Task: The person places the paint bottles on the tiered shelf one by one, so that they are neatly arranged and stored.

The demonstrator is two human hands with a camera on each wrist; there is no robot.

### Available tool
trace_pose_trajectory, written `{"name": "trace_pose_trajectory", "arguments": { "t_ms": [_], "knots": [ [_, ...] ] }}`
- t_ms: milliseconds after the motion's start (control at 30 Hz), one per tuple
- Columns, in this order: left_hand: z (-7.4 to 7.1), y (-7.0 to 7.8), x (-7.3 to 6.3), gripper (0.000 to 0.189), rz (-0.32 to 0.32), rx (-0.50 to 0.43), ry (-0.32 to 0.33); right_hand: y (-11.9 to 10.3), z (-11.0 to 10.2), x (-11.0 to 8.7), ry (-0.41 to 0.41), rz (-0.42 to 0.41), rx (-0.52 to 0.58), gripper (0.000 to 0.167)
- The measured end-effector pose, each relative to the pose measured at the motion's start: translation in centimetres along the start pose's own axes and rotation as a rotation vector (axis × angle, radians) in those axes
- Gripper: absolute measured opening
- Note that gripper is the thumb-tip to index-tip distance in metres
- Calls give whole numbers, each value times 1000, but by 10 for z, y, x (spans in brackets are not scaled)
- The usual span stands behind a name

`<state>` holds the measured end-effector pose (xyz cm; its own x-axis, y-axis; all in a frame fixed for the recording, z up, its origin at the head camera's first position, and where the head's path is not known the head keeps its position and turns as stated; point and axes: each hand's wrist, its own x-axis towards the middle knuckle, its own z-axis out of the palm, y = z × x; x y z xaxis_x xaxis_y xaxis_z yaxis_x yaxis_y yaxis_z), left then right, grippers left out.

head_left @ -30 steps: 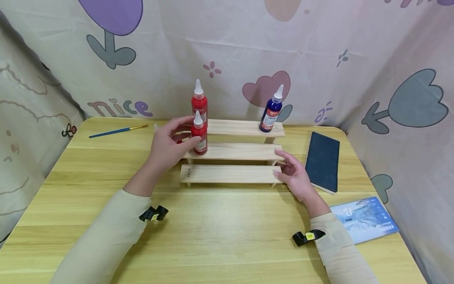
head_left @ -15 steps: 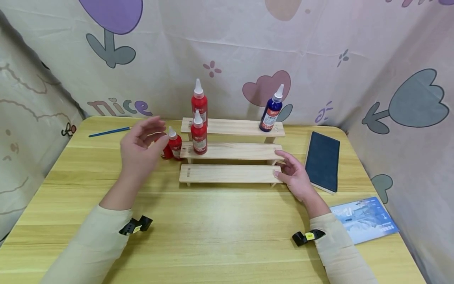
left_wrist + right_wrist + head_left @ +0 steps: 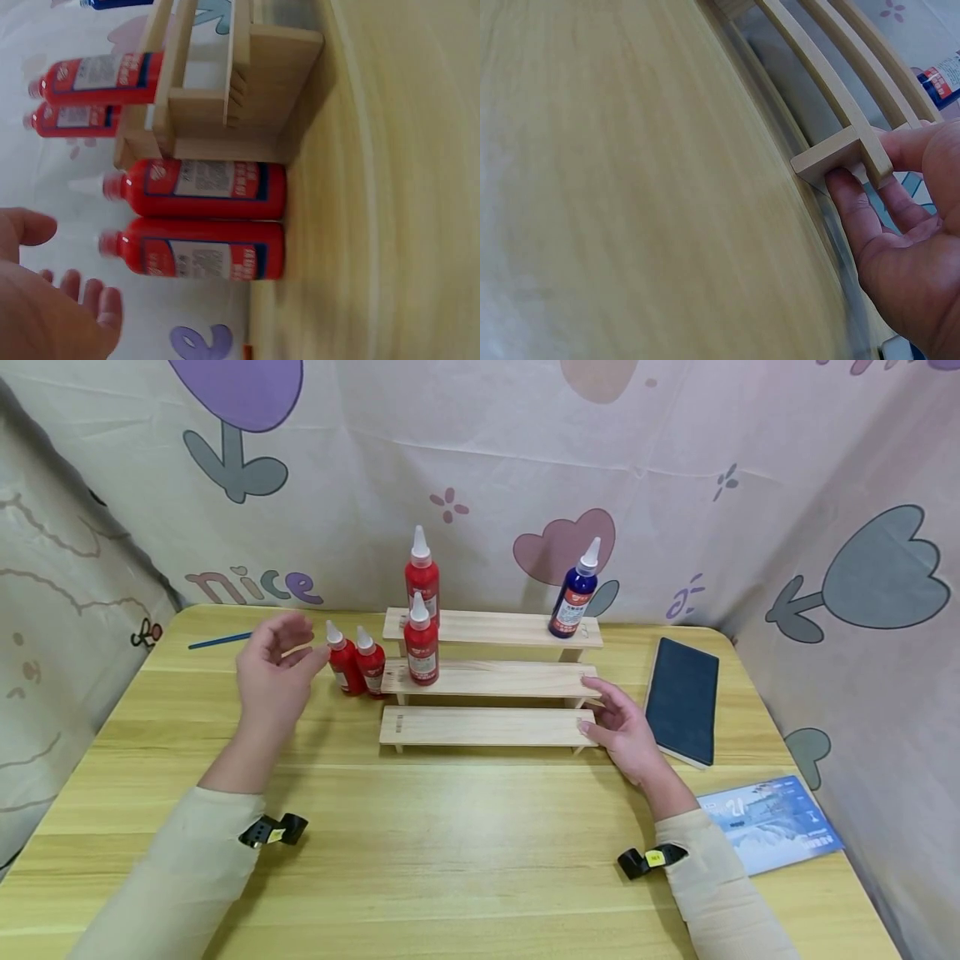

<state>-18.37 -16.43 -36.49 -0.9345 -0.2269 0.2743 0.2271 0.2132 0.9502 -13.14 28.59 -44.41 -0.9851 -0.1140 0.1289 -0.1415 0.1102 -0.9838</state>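
A three-tier wooden display rack (image 3: 495, 727) stands mid-table. My right hand (image 3: 622, 732) grips its right end, thumb at the lowest board; in the right wrist view the fingers (image 3: 853, 202) curl around the board's end. Empty and with fingers loosely bent, my left hand (image 3: 272, 681) hovers left of two red squeeze bottles (image 3: 347, 670) standing side by side on the table, apart from them. One red bottle (image 3: 422, 656) is upright on the middle tier, left end. Behind it, partly hidden, another red bottle (image 3: 422, 578) stands on the top tier. A dark blue bottle (image 3: 573, 606) occupies that tier's right end.
A blue paintbrush (image 3: 219, 641) lies at the back left, its tip hidden behind my left hand. Right of the rack are a dark notebook (image 3: 682, 702) and a blue printed booklet (image 3: 772, 825). A patterned cloth (image 3: 480, 460) hangs behind the table.
My left hand has let go of the red bottle on the middle tier and moved left, uncovering the two red bottles on the table. My right hand has stayed at the rack.
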Motion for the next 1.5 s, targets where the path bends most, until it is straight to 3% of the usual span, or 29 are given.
{"name": "trace_pose_trajectory", "arguments": {
  "t_ms": [200,300,567,800,1000,1500],
  "knots": [
    [-4,-14,9,49,-156,112,-216,2,0,0,-1,-4,6,68],
    [-5,-19,12,52,-192,141,-270,3,-1,0,-1,-7,9,67],
    [-5,-26,13,50,-208,182,-232,3,-1,0,3,-10,23,67],
    [-7,-28,11,55,-226,223,-242,2,0,0,5,-12,17,68],
    [-9,-28,9,57,-263,200,-251,1,0,0,5,-6,15,68],
    [-13,-35,7,57,-244,186,-275,2,0,-1,2,-3,14,68]
  ]
}}
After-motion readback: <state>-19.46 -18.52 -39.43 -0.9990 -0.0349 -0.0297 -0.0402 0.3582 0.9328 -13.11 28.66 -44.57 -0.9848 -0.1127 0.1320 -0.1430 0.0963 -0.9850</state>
